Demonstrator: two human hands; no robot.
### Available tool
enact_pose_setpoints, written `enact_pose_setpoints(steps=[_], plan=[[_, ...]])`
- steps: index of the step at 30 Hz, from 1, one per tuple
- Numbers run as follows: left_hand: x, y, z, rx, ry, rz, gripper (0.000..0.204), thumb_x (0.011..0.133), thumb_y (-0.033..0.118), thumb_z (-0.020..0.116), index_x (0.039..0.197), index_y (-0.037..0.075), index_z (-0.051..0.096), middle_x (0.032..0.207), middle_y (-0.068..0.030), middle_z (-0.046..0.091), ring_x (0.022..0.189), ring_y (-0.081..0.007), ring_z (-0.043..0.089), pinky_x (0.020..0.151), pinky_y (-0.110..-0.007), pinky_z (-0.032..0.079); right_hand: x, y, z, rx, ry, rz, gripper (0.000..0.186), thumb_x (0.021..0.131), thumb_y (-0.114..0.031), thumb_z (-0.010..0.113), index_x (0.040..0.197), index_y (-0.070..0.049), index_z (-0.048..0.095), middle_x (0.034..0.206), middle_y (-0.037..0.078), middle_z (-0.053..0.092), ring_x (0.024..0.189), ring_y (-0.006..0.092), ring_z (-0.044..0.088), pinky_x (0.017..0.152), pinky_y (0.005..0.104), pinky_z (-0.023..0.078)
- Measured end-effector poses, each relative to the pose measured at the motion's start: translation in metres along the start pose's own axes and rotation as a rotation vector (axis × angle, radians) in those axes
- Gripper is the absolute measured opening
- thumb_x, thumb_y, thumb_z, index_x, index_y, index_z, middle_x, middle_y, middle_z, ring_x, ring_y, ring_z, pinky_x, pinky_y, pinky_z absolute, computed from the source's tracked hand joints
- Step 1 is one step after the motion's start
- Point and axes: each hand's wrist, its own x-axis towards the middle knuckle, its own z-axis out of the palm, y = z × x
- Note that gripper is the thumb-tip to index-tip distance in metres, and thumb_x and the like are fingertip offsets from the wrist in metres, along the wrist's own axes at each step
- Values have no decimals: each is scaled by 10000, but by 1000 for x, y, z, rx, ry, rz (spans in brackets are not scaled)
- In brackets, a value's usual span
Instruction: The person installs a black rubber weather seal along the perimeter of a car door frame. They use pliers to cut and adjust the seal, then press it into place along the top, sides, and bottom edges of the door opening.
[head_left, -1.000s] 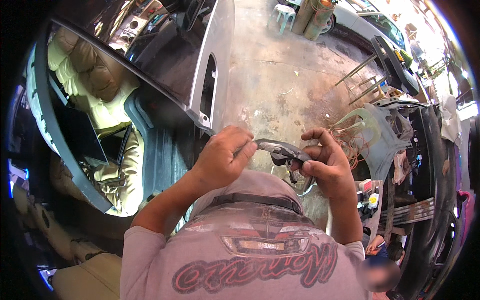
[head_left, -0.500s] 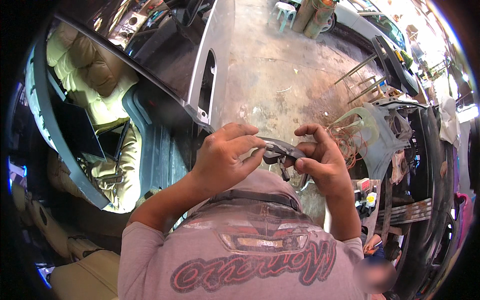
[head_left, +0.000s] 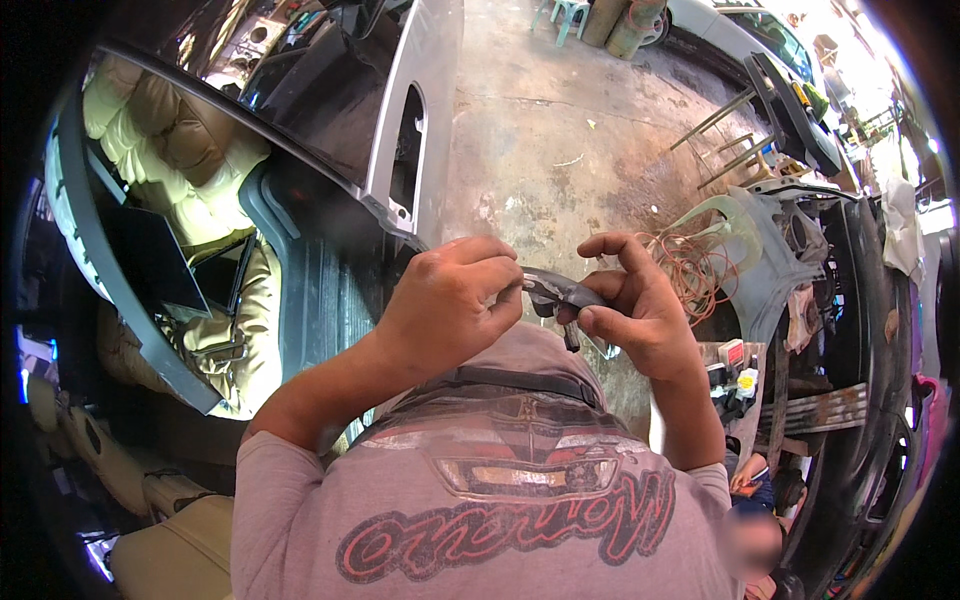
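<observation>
Between my two hands, in front of my waist, is a small dark, curved plastic part [head_left: 562, 289] with a short piece dangling beneath it. My left hand [head_left: 458, 297] grips its left end, thumb and fingers pressed together and partly hiding that end. At the other end, my right hand [head_left: 637, 308] pinches the part between the thumb and the fingers beneath, while the index finger is raised and bent above it. What kind of part it is does not show clearly.
To my left is an open car with a cream padded seat [head_left: 255, 320] and a silver door frame [head_left: 393, 150]. On the right are a coiled orange hose [head_left: 695, 275], a pale plastic chair [head_left: 722, 230] and car panels. Another person's hand [head_left: 752, 474] is at lower right.
The dark part has tilted slightly, its right end still in my right hand. My left fingers have drawn closer together. The surroundings have shifted a little in view.
</observation>
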Motion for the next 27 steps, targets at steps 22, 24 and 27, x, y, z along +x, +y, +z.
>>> enact_pose_setpoints(steps=[22, 24, 27], plan=[[7, -28, 4, -66, 15, 95, 534, 832, 38, 772, 1362, 39, 713, 1390, -241, 689, 1125, -383, 762, 948, -439, 599, -9, -26, -21, -36, 29, 18, 800, 843, -176, 876, 1490, 9, 443, 958, 139, 776, 799, 110, 642, 714, 239, 474], [22, -4, 7, -234, -93, 68, 560, 850, 59, 805, 1397, 28, 689, 1307, -237, 735, 1146, -314, 765, 952, -407, 600, 3, -34, -14, -44, -88, -8, 775, 877, -169, 867, 1497, 7, 438, 992, 128, 775, 831, 112, 644, 732, 244, 478], [43, 2, 6, -468, -281, -237, 464, 896, 167, 899, 1295, 6, 725, 1014, -110, 806, 926, -135, 748, 825, -318, 601, 21, -37, -14, -167, -201, -120, 718, 936, -144, 844, 1504, 6, 430, 1068, 116, 768, 917, 118, 653, 777, 251, 482]])
